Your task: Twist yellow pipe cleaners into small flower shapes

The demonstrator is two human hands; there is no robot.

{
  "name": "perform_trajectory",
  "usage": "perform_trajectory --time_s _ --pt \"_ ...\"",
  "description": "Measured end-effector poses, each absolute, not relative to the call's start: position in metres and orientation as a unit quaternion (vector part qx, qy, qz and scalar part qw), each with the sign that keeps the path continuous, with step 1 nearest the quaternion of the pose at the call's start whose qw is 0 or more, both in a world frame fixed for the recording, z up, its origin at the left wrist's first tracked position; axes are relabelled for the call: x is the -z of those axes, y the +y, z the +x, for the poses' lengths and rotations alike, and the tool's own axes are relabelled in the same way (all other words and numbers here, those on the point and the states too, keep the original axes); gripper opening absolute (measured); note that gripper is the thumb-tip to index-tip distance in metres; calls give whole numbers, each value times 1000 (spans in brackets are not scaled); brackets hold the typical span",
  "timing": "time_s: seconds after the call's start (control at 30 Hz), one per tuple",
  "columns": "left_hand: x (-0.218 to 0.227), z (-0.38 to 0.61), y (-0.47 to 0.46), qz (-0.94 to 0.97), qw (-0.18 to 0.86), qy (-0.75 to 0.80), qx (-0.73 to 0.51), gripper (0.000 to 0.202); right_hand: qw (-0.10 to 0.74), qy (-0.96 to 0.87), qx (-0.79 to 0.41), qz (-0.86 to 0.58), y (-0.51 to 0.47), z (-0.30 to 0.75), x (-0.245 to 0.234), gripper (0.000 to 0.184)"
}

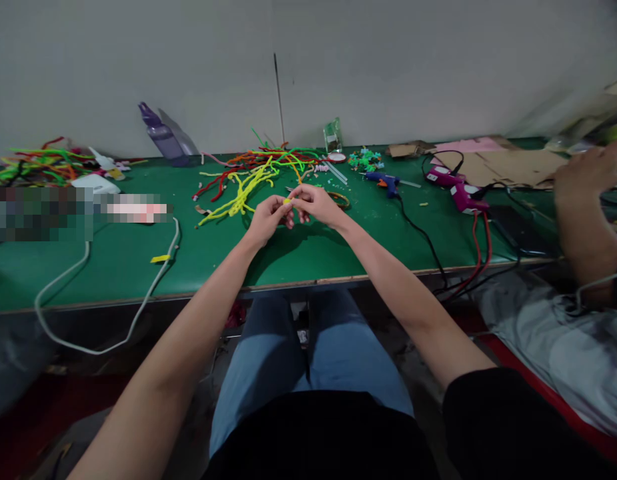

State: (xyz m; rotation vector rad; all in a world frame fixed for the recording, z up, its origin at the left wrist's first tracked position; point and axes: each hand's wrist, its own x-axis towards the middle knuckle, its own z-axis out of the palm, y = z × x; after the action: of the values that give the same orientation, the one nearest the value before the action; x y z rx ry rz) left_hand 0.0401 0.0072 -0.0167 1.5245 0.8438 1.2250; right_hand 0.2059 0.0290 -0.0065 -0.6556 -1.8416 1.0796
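Observation:
My left hand [269,219] and my right hand [316,203] meet above the green table, fingertips pinched together. Between them shows a small yellow piece [287,201], which looks like a bit of pipe cleaner; the fingers cover most of it. Just behind my left hand lies a loose bunch of yellow pipe cleaners [243,190], with red, orange and green pipe cleaners [281,159] farther back. Scissors with gold-coloured handles [341,199] lie partly hidden behind my right hand.
A blue glue gun [383,182] with a black cord lies to the right, near magenta plug blocks [468,199]. Small green-blue pieces [366,159] are heaped at the back. A purple bottle [164,137] leans on the wall. Another person's arm [588,207] reaches in at right.

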Motion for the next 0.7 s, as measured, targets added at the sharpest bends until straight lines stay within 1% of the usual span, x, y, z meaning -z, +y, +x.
perform_trajectory --time_s 0.13,0.27,0.4,0.5,0.7 --pt "13 41 4 619 511 340 -490 21 455 -739 -412 -277 31 205 9 17" --pt "9 39 2 575 588 325 -466 25 471 -735 -410 -267 33 204 10 19" --pt "5 38 1 527 660 303 -441 22 485 -718 -430 -255 31 202 8 20" --pt "3 37 0 491 677 312 -451 17 483 -702 -454 -260 30 201 6 19" --pt "4 36 1 467 685 287 -479 14 446 -681 -525 -249 33 207 6 22"
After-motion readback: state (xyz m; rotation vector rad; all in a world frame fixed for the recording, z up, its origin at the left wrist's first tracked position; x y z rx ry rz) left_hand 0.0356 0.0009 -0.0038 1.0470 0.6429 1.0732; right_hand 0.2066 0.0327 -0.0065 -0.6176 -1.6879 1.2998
